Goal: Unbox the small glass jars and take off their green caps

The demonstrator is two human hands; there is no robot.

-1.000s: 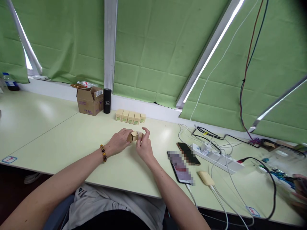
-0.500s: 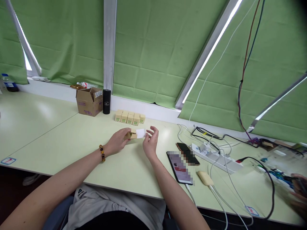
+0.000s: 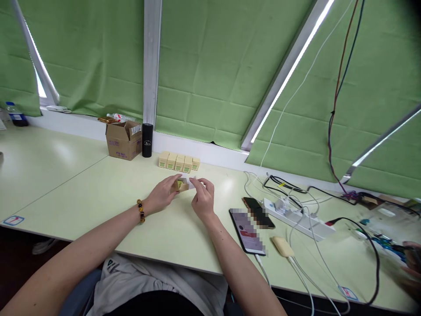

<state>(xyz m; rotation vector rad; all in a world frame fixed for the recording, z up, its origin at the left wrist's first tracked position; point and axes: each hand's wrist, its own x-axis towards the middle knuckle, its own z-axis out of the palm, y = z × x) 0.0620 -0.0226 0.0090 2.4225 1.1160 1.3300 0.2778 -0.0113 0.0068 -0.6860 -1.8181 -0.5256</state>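
Note:
Above the table, my left hand [image 3: 162,193] grips a small yellowish cardboard box [image 3: 182,186] by its left side. The box lies tilted with its open end toward the right, and a white flap [image 3: 190,183] sticks out there. My right hand [image 3: 203,197] is closed at that end, its thumb and forefinger pressed at the flap's edge. Something yellow-green shows inside the box, too small to name. Behind my hands, several similar small boxes [image 3: 179,162] stand in a row on the table.
A brown carton [image 3: 123,142] and a black tumbler [image 3: 147,140] stand at the back left. To the right lie two phones [image 3: 246,230], [image 3: 258,212], a yellow case [image 3: 283,246] and a white power strip [image 3: 296,217] with tangled cables. Another person's hand [image 3: 412,259] is at the far right edge.
My right hand has moved left and its fingers have closed at the box's open end. The box opening has turned slightly, showing its yellow-green inside. My left hand keeps its hold.

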